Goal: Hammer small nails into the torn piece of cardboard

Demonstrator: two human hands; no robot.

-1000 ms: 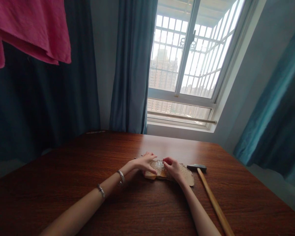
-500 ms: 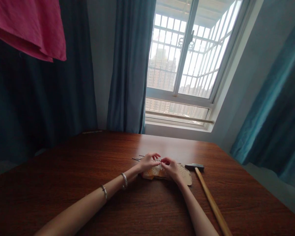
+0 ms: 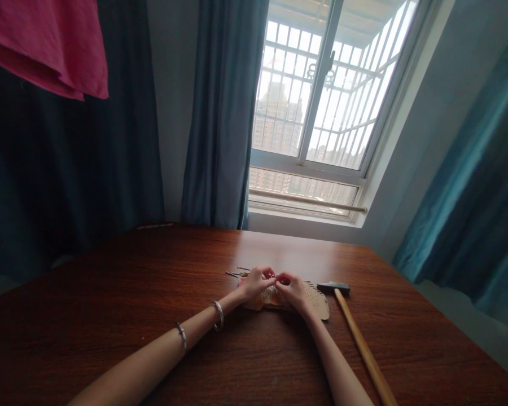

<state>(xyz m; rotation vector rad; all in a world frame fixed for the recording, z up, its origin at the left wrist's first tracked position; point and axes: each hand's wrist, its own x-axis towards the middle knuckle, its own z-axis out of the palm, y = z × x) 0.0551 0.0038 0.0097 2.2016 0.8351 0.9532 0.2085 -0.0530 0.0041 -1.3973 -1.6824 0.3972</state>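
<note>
My left hand (image 3: 258,283) and my right hand (image 3: 290,287) meet fingertip to fingertip, both pinched closed. Whatever lies between the fingers is too small to make out. Under them on the table is a beige, rounded flat piece (image 3: 322,307) dotted with small dark marks, with a row of short dark strokes along its far edge. A paler, lacy-looking patch with orange (image 3: 254,304) shows below my left hand; the hands cover the middle. A few thin dark rods (image 3: 232,274) stick out beyond my left hand.
A hammer (image 3: 364,349) with a dark head and a long wooden handle lies right of my right hand. The brown wooden table (image 3: 110,282) reaches towards a barred window (image 3: 317,101). Blue curtains (image 3: 214,124) hang behind, and a pink cloth (image 3: 55,45) hangs at upper left.
The fingers of my left hand have curled in and closed against those of my right hand. The whole view has shifted slightly; the hammer and the beige piece stay put on the table.
</note>
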